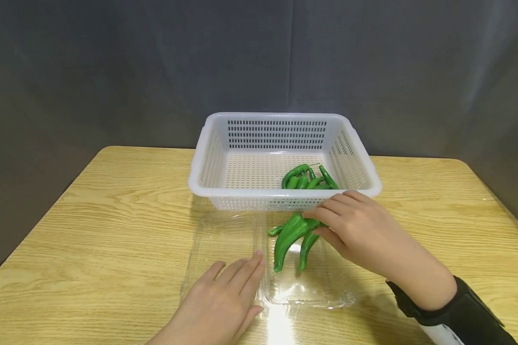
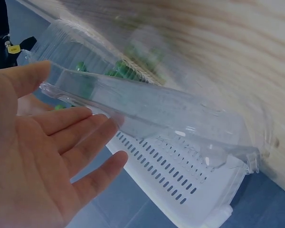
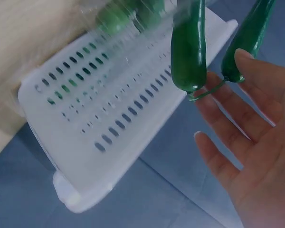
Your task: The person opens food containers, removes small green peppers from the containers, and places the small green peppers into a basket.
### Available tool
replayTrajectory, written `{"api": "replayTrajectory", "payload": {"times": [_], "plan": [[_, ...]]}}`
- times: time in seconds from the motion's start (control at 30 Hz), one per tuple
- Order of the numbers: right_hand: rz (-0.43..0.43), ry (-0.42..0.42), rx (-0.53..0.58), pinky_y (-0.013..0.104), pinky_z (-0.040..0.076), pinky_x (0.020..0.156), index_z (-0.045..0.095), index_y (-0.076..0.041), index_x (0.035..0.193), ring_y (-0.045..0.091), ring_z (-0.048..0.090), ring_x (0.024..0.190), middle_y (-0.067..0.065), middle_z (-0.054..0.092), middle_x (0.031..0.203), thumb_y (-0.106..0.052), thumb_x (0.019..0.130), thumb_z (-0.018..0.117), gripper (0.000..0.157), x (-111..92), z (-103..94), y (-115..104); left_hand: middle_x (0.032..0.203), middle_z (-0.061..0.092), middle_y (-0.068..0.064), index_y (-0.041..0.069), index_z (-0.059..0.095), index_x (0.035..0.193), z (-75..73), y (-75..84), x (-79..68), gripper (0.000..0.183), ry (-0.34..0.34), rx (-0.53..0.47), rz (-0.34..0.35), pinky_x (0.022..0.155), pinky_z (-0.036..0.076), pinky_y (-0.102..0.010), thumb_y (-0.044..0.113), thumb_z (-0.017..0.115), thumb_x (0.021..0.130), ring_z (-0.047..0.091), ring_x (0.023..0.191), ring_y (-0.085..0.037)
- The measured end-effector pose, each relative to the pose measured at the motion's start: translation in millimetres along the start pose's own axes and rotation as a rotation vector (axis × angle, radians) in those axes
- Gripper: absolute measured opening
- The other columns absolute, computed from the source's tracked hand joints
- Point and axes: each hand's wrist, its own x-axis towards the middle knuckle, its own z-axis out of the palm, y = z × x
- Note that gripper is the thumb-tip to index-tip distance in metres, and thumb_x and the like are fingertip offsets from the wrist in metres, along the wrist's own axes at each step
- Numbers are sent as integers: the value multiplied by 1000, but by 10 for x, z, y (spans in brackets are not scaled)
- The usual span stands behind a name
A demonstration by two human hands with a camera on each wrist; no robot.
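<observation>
A clear plastic clamshell box (image 1: 224, 235) lies unfolded on the table, with green peppers over its right half. My right hand (image 1: 358, 225) holds a green pepper (image 3: 247, 42) near its stem end, thumb and fingers about it. Beside that, a larger green pepper (image 1: 288, 239) hangs with its tip towards me, its stem end at my fingertips. A small green pepper (image 1: 276, 230) lies behind it in the box. My left hand (image 1: 224, 292) has its fingers extended, touching the box near the fold; the left wrist view shows its palm (image 2: 38, 152) holding nothing.
A white perforated basket (image 1: 203, 163) stands just behind the box. Several green peppers (image 1: 302, 181) lie in its front right corner, partly hidden by the front wall. A dark curtain (image 1: 155, 72) hangs behind the wooden table (image 1: 103, 230).
</observation>
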Motion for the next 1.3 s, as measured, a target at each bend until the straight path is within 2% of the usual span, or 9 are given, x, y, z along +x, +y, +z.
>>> {"api": "replayTrajectory", "payload": {"times": [0.5,0.8,1.0,1.17,1.3], "plan": [[36,57,-26,45,53,81,70,-6,111,25,67,88,5,72,97,-12,75,80,37,-58,-232,103,140,57,-9,0,55,138,28,14,-32,68,1,27,2,85,54,-39,49,58,92,62,111,-19],[49,65,-35,49,53,82,71,-7,110,27,68,89,7,72,98,-11,75,80,37,-62,-277,123,138,59,-10,-1,55,138,31,6,-15,68,25,27,8,84,54,-39,49,58,91,63,110,-20],[58,54,-23,48,52,81,70,-6,109,26,66,89,6,70,98,-12,77,76,33,-51,-296,130,137,59,-10,-1,56,137,30,4,-6,69,40,28,8,84,54,-39,49,60,90,63,110,-19],[35,91,-12,48,52,77,69,-5,108,27,64,87,6,69,98,-8,77,75,32,-44,-294,140,137,59,-10,-1,56,136,35,1,-1,69,54,34,11,83,54,-39,49,60,89,62,109,-19],[26,132,-11,48,52,77,69,-5,107,28,63,88,7,68,98,-11,82,71,26,-43,-293,151,137,59,-10,-1,57,136,34,0,2,69,52,31,12,83,54,-39,49,60,89,63,109,-19]]}}
